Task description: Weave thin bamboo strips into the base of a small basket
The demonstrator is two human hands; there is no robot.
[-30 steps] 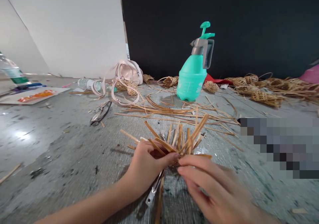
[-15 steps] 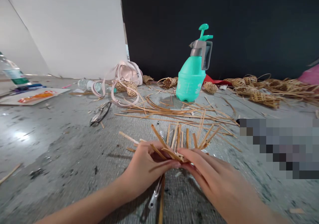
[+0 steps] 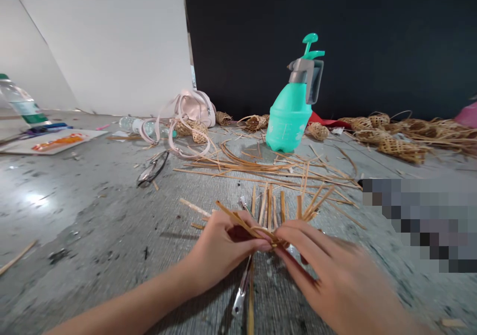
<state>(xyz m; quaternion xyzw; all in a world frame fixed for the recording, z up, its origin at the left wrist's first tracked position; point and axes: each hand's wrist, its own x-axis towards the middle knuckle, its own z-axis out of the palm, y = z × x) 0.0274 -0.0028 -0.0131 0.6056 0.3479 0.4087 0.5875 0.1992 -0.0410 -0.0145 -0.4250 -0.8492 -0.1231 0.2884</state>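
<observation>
Between my hands is a small weave of bamboo strips (image 3: 269,207), with loose ends fanning out away from me. My left hand (image 3: 225,243) pinches its left side, thumb near me and fingers behind. My right hand (image 3: 316,255) closes thumb and fingertips on the right side, close to my left thumb. One strip slants up to the left across the left fingers. The middle of the weave is partly hidden by my fingers. Under the hands lies a narrow metal tool (image 3: 240,295) with a hole in its end, beside a long strip (image 3: 251,300).
A green spray bottle (image 3: 288,116) stands behind a pile of loose strips (image 3: 246,166). Eyeglasses (image 3: 152,170) and a pink bag (image 3: 196,107) lie to the left, near a water bottle (image 3: 141,126). Woven bamboo pieces (image 3: 400,148) line the wall at right.
My right fingertips have shifted slightly right along the weave. The slanting strip at my left fingers lies lower and flatter. The whole view has moved a little.
</observation>
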